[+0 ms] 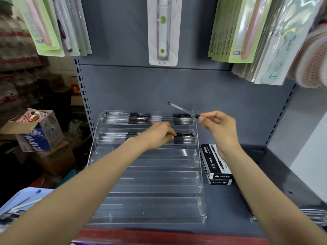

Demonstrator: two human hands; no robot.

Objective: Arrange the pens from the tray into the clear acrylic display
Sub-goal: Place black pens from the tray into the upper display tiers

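While the shelf (235, 206) carries a stepped display (146, 175) at its middle, two stacked boxes (215, 165) stand just beside the display's right edge. Pens (123, 118) fill its two back tiers. A tray (23, 204) shows off the front left corner. Left hand (159, 135) curls onto second-tier pens; right hand (218, 124) pinches a pen (184, 110) above the top tier.

Two black pen boxes (216, 165) lie stacked on the grey shelf (247, 200), near its back right corner. A white carded toothbrush (163, 30) hangs on the grey back panel (141, 85), with green carded packs (230, 32) hanging to its right. At left, cardboard cartons (39, 135) sit piled
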